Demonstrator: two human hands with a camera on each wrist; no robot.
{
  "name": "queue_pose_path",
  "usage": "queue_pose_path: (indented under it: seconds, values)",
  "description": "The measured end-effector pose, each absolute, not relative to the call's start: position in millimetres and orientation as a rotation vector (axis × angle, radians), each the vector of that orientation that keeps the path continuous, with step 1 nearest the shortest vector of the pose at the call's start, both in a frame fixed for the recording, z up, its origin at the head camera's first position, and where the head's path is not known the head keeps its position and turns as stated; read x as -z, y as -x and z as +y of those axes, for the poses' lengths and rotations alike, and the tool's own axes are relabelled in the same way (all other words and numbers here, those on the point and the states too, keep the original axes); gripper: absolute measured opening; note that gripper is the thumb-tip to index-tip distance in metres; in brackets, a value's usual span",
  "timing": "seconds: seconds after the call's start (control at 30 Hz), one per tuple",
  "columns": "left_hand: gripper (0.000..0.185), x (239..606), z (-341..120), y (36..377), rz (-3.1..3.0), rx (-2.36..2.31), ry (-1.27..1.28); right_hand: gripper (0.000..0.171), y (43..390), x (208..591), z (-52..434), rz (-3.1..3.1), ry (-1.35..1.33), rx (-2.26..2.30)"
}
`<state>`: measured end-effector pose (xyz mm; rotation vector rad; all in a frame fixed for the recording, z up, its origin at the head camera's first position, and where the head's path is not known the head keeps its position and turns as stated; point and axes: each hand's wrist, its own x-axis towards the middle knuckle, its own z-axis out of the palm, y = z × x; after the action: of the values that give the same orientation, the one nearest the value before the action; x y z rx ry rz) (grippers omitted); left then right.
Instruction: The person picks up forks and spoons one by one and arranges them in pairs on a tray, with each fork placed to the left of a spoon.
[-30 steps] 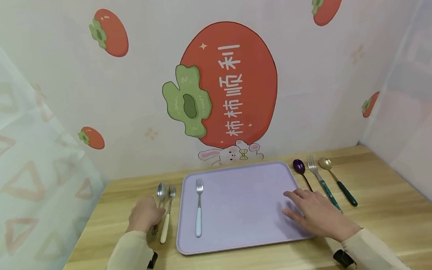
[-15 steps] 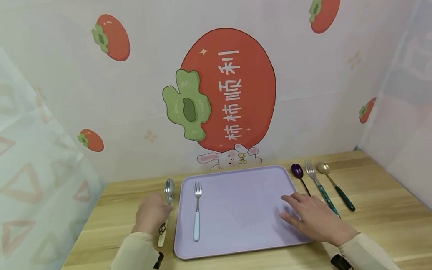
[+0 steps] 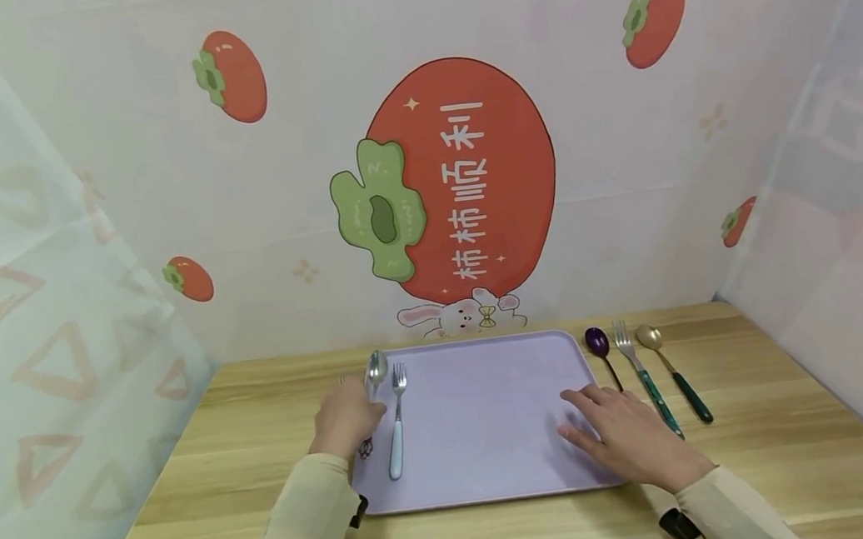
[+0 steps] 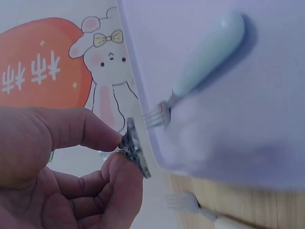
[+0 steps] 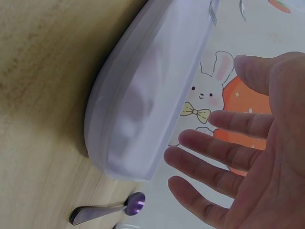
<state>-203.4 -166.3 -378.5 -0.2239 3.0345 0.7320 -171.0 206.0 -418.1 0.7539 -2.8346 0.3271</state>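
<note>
My left hand [image 3: 346, 417] pinches a silver spoon [image 3: 377, 368] by its ornate handle, between thumb and index finger, over the left edge of a lilac tray [image 3: 488, 432]. A fork with a pale blue handle [image 3: 396, 447] lies on the tray just right of that hand. Another fork with a cream handle [image 4: 228, 222] lies on the table left of the tray; in the head view the left hand hides most of it. My right hand [image 3: 631, 435] hovers with spread fingers over the tray's right edge and holds nothing.
On the wooden table [image 3: 781, 437] right of the tray lie a purple spoon [image 3: 598, 342], a fork with a green handle [image 3: 654, 396] and a gold spoon with a dark green handle [image 3: 691, 393]. A patterned cloth wall [image 3: 624, 231] stands behind.
My left hand has lifted the silver spoon from the table and carried it right, past the cream-handled fork, to the tray's left side. The right hand has stayed nearly still.
</note>
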Motion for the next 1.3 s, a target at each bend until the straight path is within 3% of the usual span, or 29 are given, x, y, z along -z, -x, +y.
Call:
queue_pose_path:
  seconds: [0.57,1.3]
  values:
    - [0.029,389.2,-124.7,208.2,3.076,-0.673,0.157,0.049,171.8,417.4,204.3,-2.819,-0.772,-0.342]
    - [0.021,404.4,-96.1,211.2,2.967,-0.732,0.224,0.048,171.2,419.9,202.3,-2.806,-0.781,-0.354]
